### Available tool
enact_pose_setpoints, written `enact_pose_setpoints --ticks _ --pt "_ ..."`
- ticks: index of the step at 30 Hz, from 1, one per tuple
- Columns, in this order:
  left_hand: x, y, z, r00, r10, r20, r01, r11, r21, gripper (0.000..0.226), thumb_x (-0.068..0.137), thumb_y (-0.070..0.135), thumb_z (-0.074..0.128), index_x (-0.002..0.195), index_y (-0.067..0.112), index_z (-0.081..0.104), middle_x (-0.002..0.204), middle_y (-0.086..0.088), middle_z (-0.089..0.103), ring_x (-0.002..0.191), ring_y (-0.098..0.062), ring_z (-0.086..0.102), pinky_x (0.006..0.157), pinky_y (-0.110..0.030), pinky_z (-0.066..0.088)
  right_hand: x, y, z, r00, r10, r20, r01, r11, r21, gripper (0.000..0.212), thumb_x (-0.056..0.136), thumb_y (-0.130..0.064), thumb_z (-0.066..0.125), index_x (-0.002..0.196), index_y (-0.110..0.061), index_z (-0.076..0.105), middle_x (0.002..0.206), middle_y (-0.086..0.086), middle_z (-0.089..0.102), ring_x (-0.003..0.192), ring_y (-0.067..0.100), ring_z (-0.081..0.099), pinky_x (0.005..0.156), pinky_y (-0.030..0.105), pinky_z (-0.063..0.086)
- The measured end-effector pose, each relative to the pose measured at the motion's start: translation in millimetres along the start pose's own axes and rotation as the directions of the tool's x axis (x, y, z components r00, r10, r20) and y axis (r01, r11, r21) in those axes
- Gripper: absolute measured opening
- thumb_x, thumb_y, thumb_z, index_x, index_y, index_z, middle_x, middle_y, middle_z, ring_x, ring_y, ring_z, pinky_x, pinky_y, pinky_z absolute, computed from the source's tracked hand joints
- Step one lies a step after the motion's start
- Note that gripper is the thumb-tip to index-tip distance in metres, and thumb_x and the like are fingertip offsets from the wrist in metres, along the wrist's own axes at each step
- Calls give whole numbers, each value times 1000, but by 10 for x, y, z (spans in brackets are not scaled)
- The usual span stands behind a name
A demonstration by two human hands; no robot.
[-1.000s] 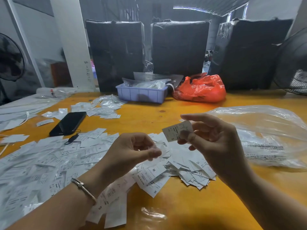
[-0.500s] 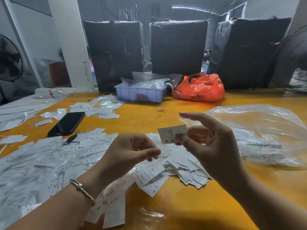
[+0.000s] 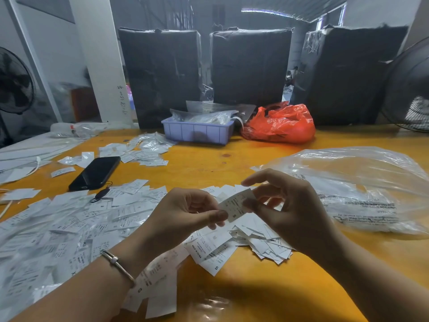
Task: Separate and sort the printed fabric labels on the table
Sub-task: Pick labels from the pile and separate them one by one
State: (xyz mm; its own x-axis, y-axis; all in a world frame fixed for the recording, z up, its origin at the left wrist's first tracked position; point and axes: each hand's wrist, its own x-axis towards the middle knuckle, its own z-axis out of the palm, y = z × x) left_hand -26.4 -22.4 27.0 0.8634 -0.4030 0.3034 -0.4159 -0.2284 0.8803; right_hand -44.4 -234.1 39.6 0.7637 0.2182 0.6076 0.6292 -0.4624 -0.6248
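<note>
A small white printed label (image 3: 235, 204) marked S is held above the yellow table (image 3: 255, 287). My right hand (image 3: 290, 210) pinches its right end between thumb and fingers. My left hand (image 3: 185, 217), fingers curled, has its thumb tip at the label's lower left edge. Beneath both hands lies a heap of white fabric labels (image 3: 243, 242). A wide spread of more labels (image 3: 58, 228) covers the table's left side, and a smaller group (image 3: 144, 151) lies farther back.
A black phone (image 3: 95, 173) lies left of centre. At the back stand a lilac tray (image 3: 197, 132) with plastic packets and a red plastic bag (image 3: 281, 124). A big clear plastic bag (image 3: 362, 191) fills the right side. Black wrapped boxes (image 3: 250, 66) line the far edge.
My right hand has carried the label down and leftward until it meets my left thumb; the label has tilted. My left hand stayed about where it was.
</note>
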Motion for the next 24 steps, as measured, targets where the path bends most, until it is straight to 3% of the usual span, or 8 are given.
enact_pose_setpoints --ticks 4,10,14,18,24 --pt "5 -17 11 1000 -6 14 6 1000 6 24 71 31 76 75 7 74 77 -8 75 69 -21 68 67 -26 54 -19 -2 36 998 6 70 -7 1000 15 28 78 -11 77 95 -29 65 80 -11 74 70 7 68 58 27 55" --pt "11 -8 7 1000 -4 -2 4 1000 1 26 71 33 74 75 7 74 79 -6 75 70 -21 68 66 -23 55 23 24 -21 999 15 -51 -11 998 70 20 76 -3 76 91 -16 71 77 -5 71 73 6 66 59 20 53" --pt "8 4 11 1000 4 2 -4 1000 20 22 71 32 74 76 11 74 77 -4 75 71 -20 69 67 -24 55 4 6 20 998 33 -45 -28 994 102 20 75 1 75 83 -17 75 75 -5 73 70 7 67 60 24 55" --pt "17 -13 19 1000 -8 -10 8 1000 -1 26 70 31 76 76 6 74 77 -9 74 77 -31 70 72 -36 55 -28 -14 81 998 27 -54 -20 993 118 19 75 -2 76 83 -19 76 74 -5 73 68 7 66 59 27 54" --pt "20 -24 25 1000 -9 18 9 1000 -15 25 71 30 76 76 5 74 76 -8 74 72 -21 70 66 -27 55 -31 -11 146 1000 15 13 -16 995 98 13 77 -1 75 85 -11 77 77 -5 72 72 8 66 58 24 53"
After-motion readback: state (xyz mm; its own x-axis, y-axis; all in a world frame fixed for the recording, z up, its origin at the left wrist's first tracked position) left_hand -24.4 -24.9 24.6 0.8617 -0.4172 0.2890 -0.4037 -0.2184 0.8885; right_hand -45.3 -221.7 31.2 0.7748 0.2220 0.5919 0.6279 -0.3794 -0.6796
